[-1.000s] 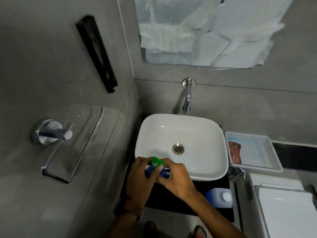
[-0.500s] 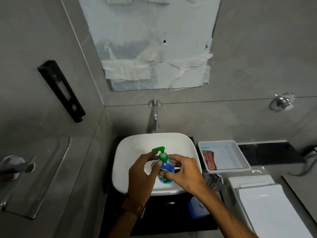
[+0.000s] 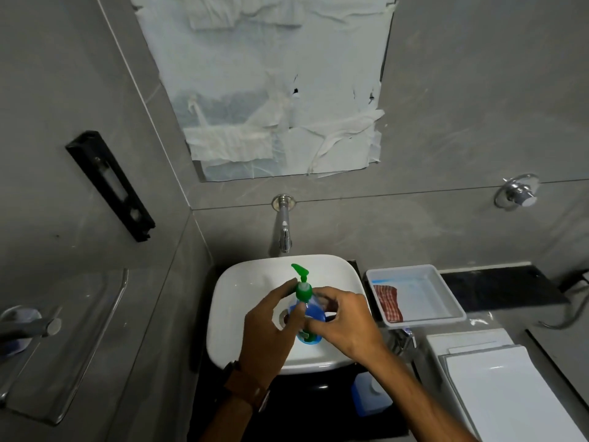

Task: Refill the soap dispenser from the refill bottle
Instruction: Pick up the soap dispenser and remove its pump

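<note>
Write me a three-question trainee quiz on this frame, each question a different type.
1. True or false: the green pump is already off the soap dispenser.
2. Where is the dispenser held? A) over the basin B) over the white tray C) on the floor
3. Fill in: the refill bottle stands below the ____ forearm.

Key: 1 false, it sits on the neck, with the left hand and right hand around the bottle; 2 A; 3 right.

Grey tiled walls (image 3: pixel 462 90) meet at a corner; a paper-covered mirror (image 3: pixel 271 84) hangs above the wall tap (image 3: pixel 283 224) and white basin (image 3: pixel 242 282).
</note>
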A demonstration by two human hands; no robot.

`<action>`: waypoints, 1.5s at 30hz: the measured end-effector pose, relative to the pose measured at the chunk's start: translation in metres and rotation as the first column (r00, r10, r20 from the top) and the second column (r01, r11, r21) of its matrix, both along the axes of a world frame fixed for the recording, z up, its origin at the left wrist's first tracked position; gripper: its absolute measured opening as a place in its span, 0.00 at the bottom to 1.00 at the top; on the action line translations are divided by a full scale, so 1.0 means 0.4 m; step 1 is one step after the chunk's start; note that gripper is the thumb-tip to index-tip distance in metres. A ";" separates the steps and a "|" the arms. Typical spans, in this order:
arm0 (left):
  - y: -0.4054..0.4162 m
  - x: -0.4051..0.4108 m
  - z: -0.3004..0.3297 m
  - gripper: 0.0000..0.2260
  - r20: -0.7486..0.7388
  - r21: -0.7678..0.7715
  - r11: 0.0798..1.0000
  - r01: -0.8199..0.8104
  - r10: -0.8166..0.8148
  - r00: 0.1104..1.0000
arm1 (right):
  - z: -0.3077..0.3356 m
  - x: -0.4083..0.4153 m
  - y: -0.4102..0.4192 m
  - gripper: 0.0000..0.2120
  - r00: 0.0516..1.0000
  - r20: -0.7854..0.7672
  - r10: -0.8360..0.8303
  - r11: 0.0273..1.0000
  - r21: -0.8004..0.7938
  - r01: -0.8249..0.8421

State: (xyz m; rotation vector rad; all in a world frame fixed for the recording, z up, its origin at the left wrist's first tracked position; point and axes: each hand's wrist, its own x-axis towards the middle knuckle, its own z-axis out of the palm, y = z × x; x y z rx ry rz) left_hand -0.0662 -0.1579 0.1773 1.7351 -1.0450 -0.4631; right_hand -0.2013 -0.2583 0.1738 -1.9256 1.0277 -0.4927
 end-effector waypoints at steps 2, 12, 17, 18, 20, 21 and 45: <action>0.005 0.012 -0.004 0.21 0.013 -0.011 1.000 -0.020 0.021 1.000 | -0.001 0.003 -0.001 0.27 1.000 -0.011 0.007 1.000 -0.009 -0.007; 0.007 0.027 0.047 0.20 -0.049 -0.087 0.996 -0.037 0.033 0.998 | -0.010 0.009 0.001 0.26 0.999 -0.034 0.035 0.999 -0.010 -0.035; 0.012 0.050 0.075 0.15 -0.199 -0.256 0.951 -0.174 0.125 0.972 | -0.031 -0.001 0.009 0.27 0.999 0.001 0.051 0.998 0.028 -0.051; 0.016 0.059 0.086 0.15 -0.240 -0.292 0.931 -0.221 0.152 0.959 | -0.038 -0.002 0.010 0.27 0.999 0.003 0.052 0.998 0.024 -0.052; 0.033 0.079 0.106 0.15 -0.282 -0.351 0.887 -0.300 0.206 0.937 | -0.055 -0.004 0.012 0.27 0.998 0.000 0.055 0.998 0.031 -0.055; 0.044 0.090 0.115 0.15 -0.292 -0.373 0.868 -0.329 0.227 0.929 | -0.064 -0.007 0.014 0.26 0.998 -0.006 0.058 0.997 0.043 -0.057; 0.208 0.094 -0.565 0.10 -0.724 0.657 0.563 -0.501 0.656 -0.213 | -0.504 -0.044 0.194 0.24 0.992 -0.079 0.098 0.979 0.186 -0.082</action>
